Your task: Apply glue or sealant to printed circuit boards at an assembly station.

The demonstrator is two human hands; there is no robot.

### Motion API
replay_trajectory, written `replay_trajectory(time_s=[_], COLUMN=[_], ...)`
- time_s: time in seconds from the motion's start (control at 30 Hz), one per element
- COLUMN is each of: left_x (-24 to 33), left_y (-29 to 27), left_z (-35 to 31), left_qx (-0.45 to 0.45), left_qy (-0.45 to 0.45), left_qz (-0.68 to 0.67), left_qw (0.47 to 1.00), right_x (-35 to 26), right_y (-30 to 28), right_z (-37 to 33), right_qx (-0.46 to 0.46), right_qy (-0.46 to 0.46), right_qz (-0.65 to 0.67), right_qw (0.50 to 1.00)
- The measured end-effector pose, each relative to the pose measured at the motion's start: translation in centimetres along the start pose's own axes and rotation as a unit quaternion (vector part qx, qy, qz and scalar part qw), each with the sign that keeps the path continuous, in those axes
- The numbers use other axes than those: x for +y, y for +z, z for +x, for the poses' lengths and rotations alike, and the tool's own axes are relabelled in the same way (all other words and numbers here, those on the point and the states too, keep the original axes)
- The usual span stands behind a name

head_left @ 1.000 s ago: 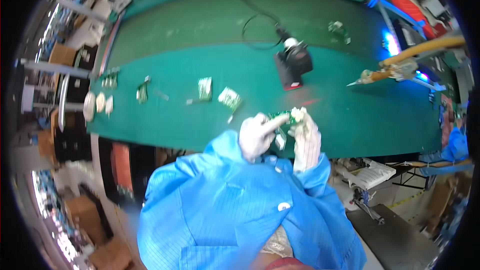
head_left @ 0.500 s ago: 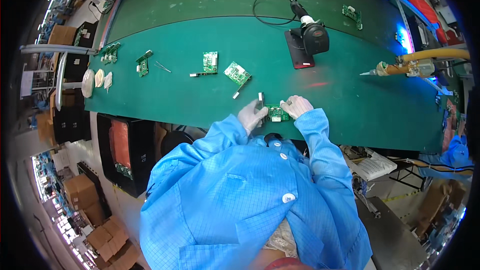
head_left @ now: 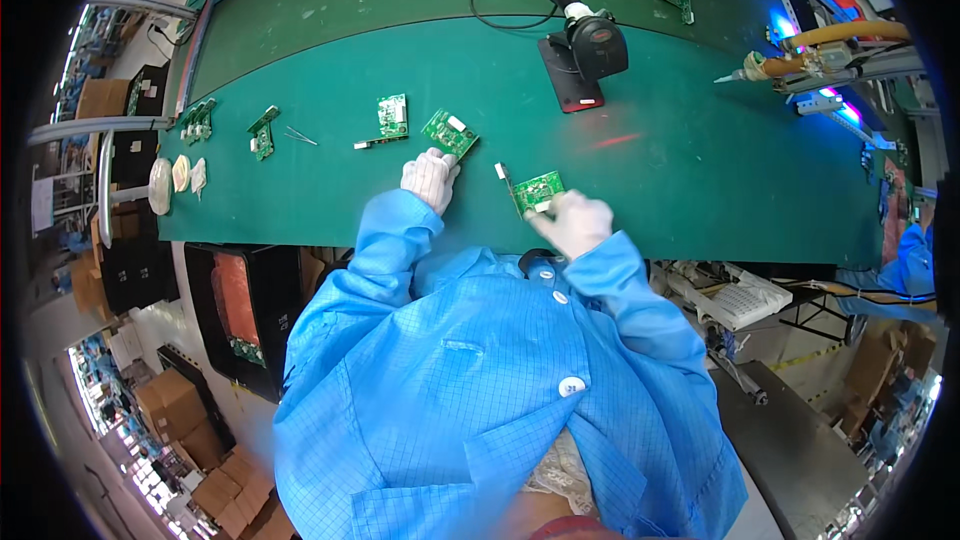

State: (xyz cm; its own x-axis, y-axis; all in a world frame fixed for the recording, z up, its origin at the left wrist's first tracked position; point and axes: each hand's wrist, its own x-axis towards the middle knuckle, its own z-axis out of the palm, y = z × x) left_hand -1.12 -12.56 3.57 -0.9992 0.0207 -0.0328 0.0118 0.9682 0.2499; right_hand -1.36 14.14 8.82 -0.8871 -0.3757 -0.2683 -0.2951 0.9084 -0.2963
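Both of my hands wear white gloves. My left hand (head_left: 432,180) is closed over the near end of a green circuit board (head_left: 450,133), hiding the small side piece at that end. To the right, another green circuit board (head_left: 540,190) with a dark, white-ended strip along its left side lies tilted on the table. My right hand (head_left: 578,224) has its fingers bent at that board's near edge; slight blur hides exactly how they grip. A third circuit board (head_left: 393,115) lies left of my left hand.
Tweezers (head_left: 300,136) and more circuit boards (head_left: 263,133) lie on the green table (head_left: 690,170) at left. A barcode scanner (head_left: 597,48) stands on its base beyond my right hand. A yellow-hosed nozzle tool (head_left: 750,68) juts in at right. A black bin (head_left: 235,310) stands below the table's left edge.
My left hand has left the board at my front and moved left and away to another board. The right-hand board is turned and shifted; my right hand now touches its near edge.
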Motion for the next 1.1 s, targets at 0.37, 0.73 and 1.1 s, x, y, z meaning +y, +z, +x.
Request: replay_trajectory(time_s=[0.37,0.73,1.1], left_x=[-3.2,-4.6,4.8], left_y=[-1.8,-2.6,-5.2], left_z=[2.0,0.4,2.0], left_qx=[-0.079,-0.056,0.076], left_qy=[0.119,0.1,0.102], left_qz=[0.092,0.101,0.025], left_qw=[0.985,0.988,0.992], right_x=[-1.3,-3.4,10.2], right_y=[8.1,5.3,-9.5], right_z=[1.3,9.4,11.7], right_qx=[0.227,0.012,0.35], right_qy=[-0.129,-0.142,0.192], right_qz=[0.035,-0.034,0.062], right_qw=[0.965,0.989,0.915])
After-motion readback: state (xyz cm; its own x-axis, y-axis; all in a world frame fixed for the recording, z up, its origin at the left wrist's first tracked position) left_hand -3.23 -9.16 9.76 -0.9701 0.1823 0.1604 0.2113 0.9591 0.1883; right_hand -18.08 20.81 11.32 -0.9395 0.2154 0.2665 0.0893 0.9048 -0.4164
